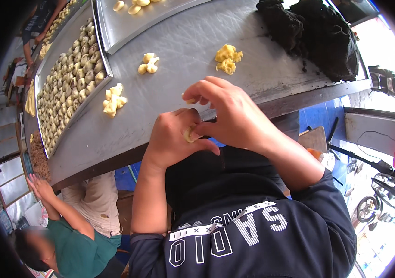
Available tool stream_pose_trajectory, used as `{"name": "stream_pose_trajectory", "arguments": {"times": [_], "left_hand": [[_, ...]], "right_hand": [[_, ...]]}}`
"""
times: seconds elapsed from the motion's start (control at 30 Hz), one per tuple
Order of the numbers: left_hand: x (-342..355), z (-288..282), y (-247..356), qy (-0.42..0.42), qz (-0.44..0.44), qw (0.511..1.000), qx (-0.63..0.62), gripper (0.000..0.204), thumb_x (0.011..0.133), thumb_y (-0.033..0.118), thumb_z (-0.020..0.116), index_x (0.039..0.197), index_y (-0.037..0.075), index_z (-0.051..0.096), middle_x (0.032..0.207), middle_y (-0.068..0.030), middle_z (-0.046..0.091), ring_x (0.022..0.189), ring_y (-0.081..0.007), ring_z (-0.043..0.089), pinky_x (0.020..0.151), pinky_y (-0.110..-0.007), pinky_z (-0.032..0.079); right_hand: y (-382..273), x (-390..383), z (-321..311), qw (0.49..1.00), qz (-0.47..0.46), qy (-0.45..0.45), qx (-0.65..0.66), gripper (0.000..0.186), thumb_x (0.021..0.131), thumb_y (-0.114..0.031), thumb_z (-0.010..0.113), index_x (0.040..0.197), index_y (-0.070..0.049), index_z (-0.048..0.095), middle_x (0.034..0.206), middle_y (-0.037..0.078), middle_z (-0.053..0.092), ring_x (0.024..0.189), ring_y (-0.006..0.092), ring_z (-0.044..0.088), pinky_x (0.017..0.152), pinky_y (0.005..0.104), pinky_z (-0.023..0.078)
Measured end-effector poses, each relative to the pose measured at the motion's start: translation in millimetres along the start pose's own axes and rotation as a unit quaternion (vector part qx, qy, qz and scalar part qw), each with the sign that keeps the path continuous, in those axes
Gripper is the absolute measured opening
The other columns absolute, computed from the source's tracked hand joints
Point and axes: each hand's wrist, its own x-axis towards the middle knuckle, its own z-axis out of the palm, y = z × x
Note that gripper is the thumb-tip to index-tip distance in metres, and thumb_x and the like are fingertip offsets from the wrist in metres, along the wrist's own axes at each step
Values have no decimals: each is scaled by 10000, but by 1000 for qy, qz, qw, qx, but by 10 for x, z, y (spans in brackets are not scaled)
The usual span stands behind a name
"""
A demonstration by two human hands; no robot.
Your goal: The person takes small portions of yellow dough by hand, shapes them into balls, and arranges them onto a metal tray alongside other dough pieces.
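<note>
My left hand [169, 139], in front of my body at the table's near edge, is curled around a piece of pale yellow dough [189, 134], its thumb sticking out. Just above and to the right, my right hand [227, 109] bends over it, with the thumb at the dough. A small yellowish dough bit [188, 100] shows at the right fingertips. Beyond my hands lies a crumpled yellow dough lump [228, 59]. Small clusters of dough pieces, one nearer [114, 100] and one farther [149, 63], rest on the metal tabletop [174, 55] to the left.
A tray [109, 76] packed with rows of small dough balls stands at left, and another tray [114, 48] holding several pieces lies behind. A large black mass [317, 39] sits at far right. One co-worker [77, 236] is at lower left, another [40, 23] at far left.
</note>
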Motion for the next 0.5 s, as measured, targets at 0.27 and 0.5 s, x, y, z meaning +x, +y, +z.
{"name": "stream_pose_trajectory", "arguments": {"times": [0.27, 0.5], "left_hand": [[34, -34, -160, 43, 9, 998, -33, 467, 785, 333, 1033, 833, 57, 659, 737, -69, 653, 675, -270, 672, 642, -379, 528], [-10, -200, -115, 101, -143, 897, -406, 731, 1180, 704, 443, 884, 62, 625, 912, -43, 572, 798, -102, 421, 725, -276, 350]], "right_hand": [[190, 341, -524, 967, -71, 42, -242, 457, 888, -160, 884, 1311, -35, 763, 1304, 168, 754, 1204, 406, 715, 1024, 496, 591], [642, 49, -409, 936, -139, 55, -320, 400, 941, 3, 680, 1324, -44, 787, 1426, 178, 751, 1312, 377, 725, 1067, 450, 618]]}}
